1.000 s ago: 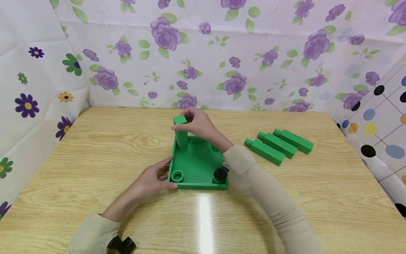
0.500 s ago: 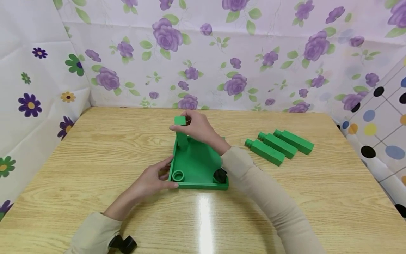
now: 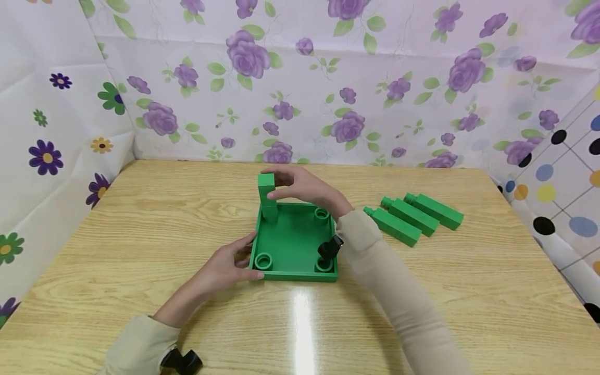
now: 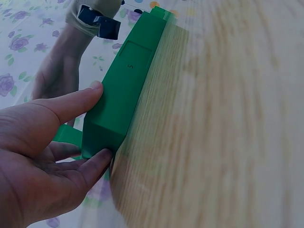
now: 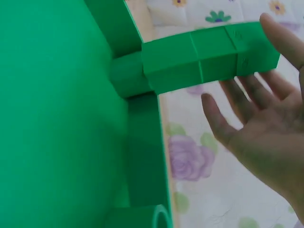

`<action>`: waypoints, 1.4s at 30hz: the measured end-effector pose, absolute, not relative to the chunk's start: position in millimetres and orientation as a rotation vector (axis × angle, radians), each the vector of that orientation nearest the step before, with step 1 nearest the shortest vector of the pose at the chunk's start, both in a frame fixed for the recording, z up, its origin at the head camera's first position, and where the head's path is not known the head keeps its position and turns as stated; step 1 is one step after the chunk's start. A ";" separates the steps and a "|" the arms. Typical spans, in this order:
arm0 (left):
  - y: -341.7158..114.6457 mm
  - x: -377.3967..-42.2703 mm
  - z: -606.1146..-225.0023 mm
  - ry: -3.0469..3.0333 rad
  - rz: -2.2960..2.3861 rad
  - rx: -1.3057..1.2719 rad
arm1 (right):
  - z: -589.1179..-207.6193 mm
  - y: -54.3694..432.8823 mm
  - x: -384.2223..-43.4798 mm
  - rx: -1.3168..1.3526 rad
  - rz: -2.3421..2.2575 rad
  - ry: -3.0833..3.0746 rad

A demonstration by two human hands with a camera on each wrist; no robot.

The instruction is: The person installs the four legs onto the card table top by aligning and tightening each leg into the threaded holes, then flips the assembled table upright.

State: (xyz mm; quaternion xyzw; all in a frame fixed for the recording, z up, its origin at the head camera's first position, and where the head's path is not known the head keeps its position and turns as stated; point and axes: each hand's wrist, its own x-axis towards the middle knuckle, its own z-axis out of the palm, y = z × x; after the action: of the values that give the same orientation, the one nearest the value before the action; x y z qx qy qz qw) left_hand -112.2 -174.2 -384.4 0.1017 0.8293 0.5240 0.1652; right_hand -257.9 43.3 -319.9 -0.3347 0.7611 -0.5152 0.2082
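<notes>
A green square tray-like base (image 3: 300, 276) lies on the table, with round sockets at its corners. My left hand (image 3: 227, 265) holds its front left corner, thumb at the front rim and fingers along the side. At the back left corner a green square leg (image 3: 266, 183) stands upright, seated on the socket there. Around the leg's upper part is my right hand (image 3: 307, 186), fingers spread; the right wrist view shows the fingers loose about the leg (image 5: 190, 57), not closed on it. Bare sockets show at the front left (image 3: 263, 262), front right (image 3: 323, 265) and back right (image 3: 321, 214).
Three more green legs (image 3: 410, 213) with threaded ends lie side by side on the wooden table (image 3: 140, 224), right of the base. A flowered cloth (image 3: 300, 94) hangs behind the table. Black wrist cameras (image 3: 181, 360) are strapped to both sleeves.
My right hand has loosened from the leg and shifted right, its thumb now away from the leg's left side. The leg stays upright. My left hand stays at the corner.
</notes>
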 end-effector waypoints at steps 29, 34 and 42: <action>-175.7 -113.0 -386.0 2.362 1.493 0.315 | -325.7 44.1 -257.8 -0.864 -1.541 2.119; -175.6 -112.8 -385.4 2.363 1.486 0.316 | -326.3 41.0 -253.3 -0.878 -1.556 2.195; -175.7 -112.1 -384.0 2.353 1.491 0.313 | -325.5 30.6 -244.8 -0.761 -1.519 2.428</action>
State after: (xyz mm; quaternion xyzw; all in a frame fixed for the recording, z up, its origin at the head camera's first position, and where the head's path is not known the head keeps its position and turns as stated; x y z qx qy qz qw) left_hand -112.1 -175.7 -384.0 0.1101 0.8274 0.5242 0.1686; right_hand -244.8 30.6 -325.5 -0.2558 0.8161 -0.5105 0.0892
